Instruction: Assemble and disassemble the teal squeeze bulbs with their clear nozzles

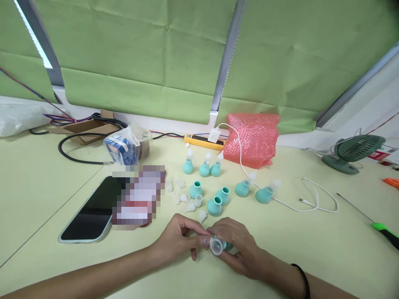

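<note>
My right hand (238,245) is wrapped around a teal squeeze bulb (228,246), mostly hidden by the fingers. A clear plastic collar (216,246) sits at the bulb's mouth, its round opening facing me. From the other side my left hand (183,238) is closed, thumb and forefinger pinching at the collar's left edge. Just beyond the hands stand several open teal bulbs (214,206) without tips. Beside them lie loose translucent tips (188,207) and a small clear collar (198,201). Farther back are bulbs fitted with clear pointed tips (204,168), and two more like them (264,194) stand to the right.
Two phones, one dark-screened (93,211) and one blurred out (139,197), lie at left. Behind are a bagged blue package (121,147), a yellow power strip (199,141) and pink bubble wrap (252,141). A white cable (293,207), screwdriver (382,230) and green fan (355,149) occupy the right.
</note>
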`<action>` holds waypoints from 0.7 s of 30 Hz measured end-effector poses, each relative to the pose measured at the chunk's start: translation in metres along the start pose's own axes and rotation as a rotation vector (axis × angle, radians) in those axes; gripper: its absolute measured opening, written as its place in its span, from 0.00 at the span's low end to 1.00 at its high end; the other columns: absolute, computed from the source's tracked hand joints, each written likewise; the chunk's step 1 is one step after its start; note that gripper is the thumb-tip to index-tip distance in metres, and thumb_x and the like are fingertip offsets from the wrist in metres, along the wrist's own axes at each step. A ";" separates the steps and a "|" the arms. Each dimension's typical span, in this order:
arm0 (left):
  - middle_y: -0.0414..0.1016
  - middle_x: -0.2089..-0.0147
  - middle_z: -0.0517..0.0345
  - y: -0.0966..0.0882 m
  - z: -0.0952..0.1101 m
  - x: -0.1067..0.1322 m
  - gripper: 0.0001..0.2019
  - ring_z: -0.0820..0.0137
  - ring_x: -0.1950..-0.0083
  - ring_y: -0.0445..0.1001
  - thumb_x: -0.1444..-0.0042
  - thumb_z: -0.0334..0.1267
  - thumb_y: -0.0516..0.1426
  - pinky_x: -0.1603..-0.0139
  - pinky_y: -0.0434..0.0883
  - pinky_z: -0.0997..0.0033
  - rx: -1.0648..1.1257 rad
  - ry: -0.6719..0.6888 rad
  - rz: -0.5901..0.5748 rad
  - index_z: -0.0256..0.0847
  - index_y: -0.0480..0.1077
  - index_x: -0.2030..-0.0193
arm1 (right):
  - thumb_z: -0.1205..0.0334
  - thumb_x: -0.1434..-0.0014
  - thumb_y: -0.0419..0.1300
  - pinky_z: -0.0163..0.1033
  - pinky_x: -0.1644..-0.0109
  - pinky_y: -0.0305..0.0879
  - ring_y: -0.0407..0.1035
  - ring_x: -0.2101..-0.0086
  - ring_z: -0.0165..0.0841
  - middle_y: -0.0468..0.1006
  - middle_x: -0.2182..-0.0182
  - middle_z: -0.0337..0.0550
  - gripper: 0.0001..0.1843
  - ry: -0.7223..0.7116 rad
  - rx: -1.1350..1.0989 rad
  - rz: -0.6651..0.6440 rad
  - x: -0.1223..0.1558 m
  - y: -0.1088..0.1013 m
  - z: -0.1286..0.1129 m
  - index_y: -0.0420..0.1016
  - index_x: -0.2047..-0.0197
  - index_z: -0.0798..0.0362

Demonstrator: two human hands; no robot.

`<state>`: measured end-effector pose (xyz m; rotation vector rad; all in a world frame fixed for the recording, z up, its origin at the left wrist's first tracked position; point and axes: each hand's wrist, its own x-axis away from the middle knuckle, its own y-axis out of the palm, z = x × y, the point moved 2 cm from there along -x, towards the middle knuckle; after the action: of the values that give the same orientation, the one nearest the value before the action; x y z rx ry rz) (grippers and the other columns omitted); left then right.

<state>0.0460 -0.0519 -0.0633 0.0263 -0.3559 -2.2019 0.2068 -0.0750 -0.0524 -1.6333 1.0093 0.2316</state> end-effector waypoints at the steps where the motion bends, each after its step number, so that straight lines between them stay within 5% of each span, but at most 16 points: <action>1: 0.70 0.76 0.54 0.000 0.001 0.000 0.10 0.77 0.79 0.64 0.59 0.38 0.62 0.82 0.66 0.79 -0.001 -0.004 0.001 0.31 0.74 0.74 | 0.69 0.47 0.55 0.40 0.64 0.65 0.67 0.66 0.33 0.73 0.67 0.45 0.18 0.002 0.003 -0.003 0.000 0.000 0.000 0.57 0.52 0.53; 13: 0.59 0.77 0.63 0.011 0.005 0.007 0.15 0.80 0.79 0.59 0.51 0.46 0.55 0.80 0.65 0.80 -0.101 -0.002 -0.046 0.33 0.63 0.71 | 0.70 0.48 0.54 0.40 0.65 0.64 0.66 0.68 0.33 0.73 0.69 0.46 0.16 0.003 0.034 0.046 0.000 0.002 0.000 0.58 0.55 0.54; 21: 0.58 0.76 0.64 0.007 0.011 0.007 0.09 0.80 0.80 0.57 0.47 0.40 0.50 0.82 0.60 0.82 -0.388 0.050 0.081 0.36 0.60 0.72 | 0.71 0.50 0.56 0.41 0.68 0.63 0.65 0.70 0.34 0.74 0.71 0.44 0.14 0.038 0.135 0.140 0.001 0.004 0.001 0.61 0.59 0.54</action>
<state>0.0450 -0.0586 -0.0498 -0.1417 0.1001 -2.1504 0.2048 -0.0744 -0.0567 -1.4519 1.1451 0.2223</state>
